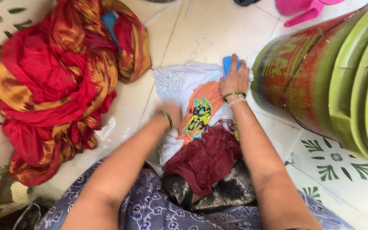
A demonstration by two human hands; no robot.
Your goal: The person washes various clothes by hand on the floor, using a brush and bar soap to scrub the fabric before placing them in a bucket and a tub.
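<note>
Scrubbing wet white shirt (179,83), blue bar (227,64)

A garment (194,100) lies on the tiled floor (209,30) between a heap of cloth (56,81) on the left and a drum (320,81) on the right. Both hands rest on it, the right hand (235,79) over a block (228,64) at its far edge, the left hand (169,114) nearer.

Bright, even daylight, soft faint shadows, wet sheen on the floor (201,34), left hand (169,114) smeared by motion blur, drum (329,72) bowed by wide-angle distortion, edges slightly soft
</note>
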